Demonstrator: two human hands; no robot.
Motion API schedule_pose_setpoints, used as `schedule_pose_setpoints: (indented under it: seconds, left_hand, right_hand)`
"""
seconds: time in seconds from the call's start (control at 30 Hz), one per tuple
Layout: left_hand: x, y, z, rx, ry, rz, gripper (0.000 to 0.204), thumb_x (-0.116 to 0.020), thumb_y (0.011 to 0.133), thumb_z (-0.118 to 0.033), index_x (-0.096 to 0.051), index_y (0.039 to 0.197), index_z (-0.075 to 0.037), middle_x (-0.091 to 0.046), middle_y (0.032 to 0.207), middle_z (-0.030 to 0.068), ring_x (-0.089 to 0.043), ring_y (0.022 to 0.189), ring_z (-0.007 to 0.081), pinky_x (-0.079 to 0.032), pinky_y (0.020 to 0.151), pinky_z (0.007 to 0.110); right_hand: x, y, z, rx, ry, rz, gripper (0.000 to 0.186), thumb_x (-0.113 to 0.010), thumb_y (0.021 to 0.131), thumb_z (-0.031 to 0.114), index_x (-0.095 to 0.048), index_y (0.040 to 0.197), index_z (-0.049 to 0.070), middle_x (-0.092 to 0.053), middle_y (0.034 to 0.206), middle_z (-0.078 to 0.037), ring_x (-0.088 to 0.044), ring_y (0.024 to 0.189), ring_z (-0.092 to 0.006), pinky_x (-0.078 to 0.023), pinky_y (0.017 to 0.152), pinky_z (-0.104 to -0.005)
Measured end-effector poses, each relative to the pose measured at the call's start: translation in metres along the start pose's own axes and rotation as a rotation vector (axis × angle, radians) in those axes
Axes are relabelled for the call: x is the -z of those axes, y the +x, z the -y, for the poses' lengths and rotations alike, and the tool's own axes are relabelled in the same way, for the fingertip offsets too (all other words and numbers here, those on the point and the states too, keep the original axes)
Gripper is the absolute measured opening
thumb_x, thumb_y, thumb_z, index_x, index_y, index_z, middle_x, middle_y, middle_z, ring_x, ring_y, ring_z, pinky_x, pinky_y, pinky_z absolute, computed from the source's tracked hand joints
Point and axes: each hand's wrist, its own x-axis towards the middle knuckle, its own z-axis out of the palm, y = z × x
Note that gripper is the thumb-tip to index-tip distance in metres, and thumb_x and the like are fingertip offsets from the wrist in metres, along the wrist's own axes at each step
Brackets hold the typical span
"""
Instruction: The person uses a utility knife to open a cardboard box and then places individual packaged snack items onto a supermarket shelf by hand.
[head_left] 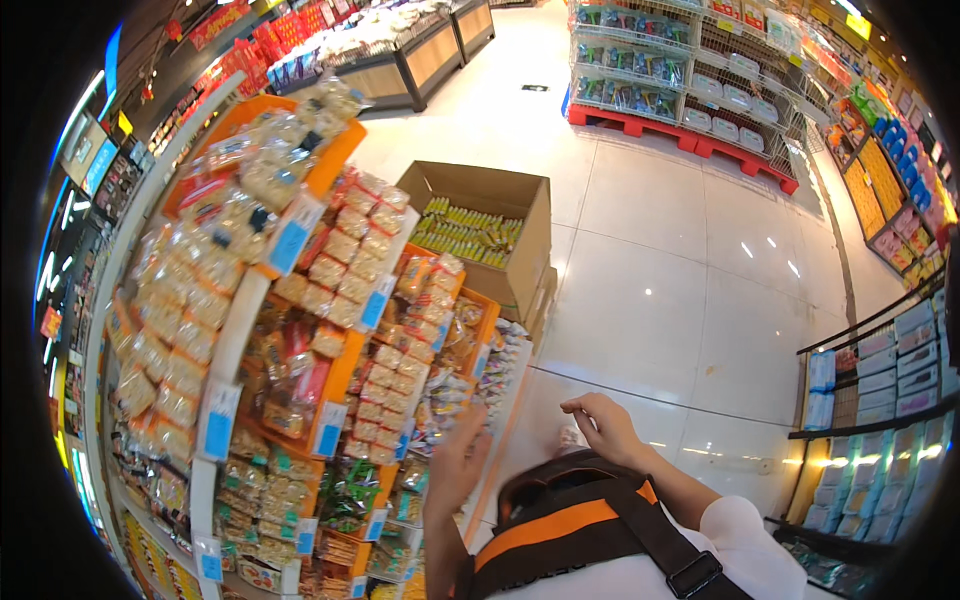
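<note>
My left hand (458,465) is raised beside the tiered snack shelf, its fingers stretched out and a little blurred. Nothing shows in it. Close behind it lie small wrapped snack packets (440,405) in a lower bin. My right hand (605,428) hovers over the black and orange bag (560,525) strapped across my front. Its fingers are bent but apart, and I see nothing gripped between them. Just below those fingertips is a small blurred, pale brownish thing (570,437) that I cannot make out. The bag's top gapes dark, and its contents are hidden.
Packaged snacks (185,330) and orange bins (345,400) fill the shelf on my left. A cardboard box (530,225) of yellow-green packets stands beyond it. Wire cages on a red pallet (690,140) are farther off; a black rack (870,420) stands at right.
</note>
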Motion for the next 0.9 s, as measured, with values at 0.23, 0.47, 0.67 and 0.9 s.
schedule_pose_setpoints:
  seconds: [0.23, 0.47, 0.67, 0.9]
  left_hand:
    - [-0.055, 0.226, 0.049, -0.194, -0.046, -0.025, 0.045, -0.058, 0.093, -0.016, -0.048, 0.129, 0.009, -0.050, 0.134, 0.0248, -0.046, 0.128, 0.0332, -0.036, 0.105, 0.035]
    - [-0.090, 0.487, 0.139, 0.300, -0.114, -0.066, 0.068, -0.063, 0.088, -0.033, -0.039, 0.135, 0.010, -0.055, 0.126, 0.0246, -0.055, 0.116, 0.0309, -0.045, 0.095, 0.038]
    - [-0.149, 0.584, 0.264, 0.581, 0.537, 0.078, 0.093, -0.054, 0.083, -0.063, -0.022, 0.148, -0.004, -0.048, 0.134, 0.0279, -0.040, 0.128, 0.0431, -0.024, 0.108, 0.056]
    - [-0.179, 0.578, 0.257, 0.583, 0.683, 0.391, 0.103, -0.039, 0.078, -0.079, -0.016, 0.151, -0.010, -0.043, 0.135, 0.0309, -0.031, 0.134, 0.0434, 0.001, 0.111, 0.061]
  right_hand:
    - [0.058, 0.065, -0.054, -0.125, -0.033, -0.116, 0.016, -0.056, 0.087, 0.003, -0.064, 0.101, 0.004, -0.065, 0.092, -0.013, -0.062, 0.088, -0.0315, -0.049, 0.077, -0.0373]
    - [0.090, 0.137, -0.131, -0.159, -0.185, -0.106, 0.017, -0.056, 0.086, 0.001, -0.064, 0.100, 0.005, -0.065, 0.090, -0.013, -0.061, 0.085, -0.0311, -0.048, 0.075, -0.0373]
    - [0.129, 0.211, -0.199, -0.322, -0.297, -0.039, 0.015, -0.055, 0.086, 0.000, -0.063, 0.099, 0.004, -0.065, 0.091, -0.013, -0.062, 0.087, -0.0306, -0.048, 0.075, -0.0374]
    - [0.157, 0.296, -0.225, -0.461, -0.266, 0.046, 0.016, -0.055, 0.089, 0.000, -0.062, 0.102, 0.003, -0.066, 0.092, -0.013, -0.064, 0.087, -0.0279, -0.049, 0.077, -0.0344]
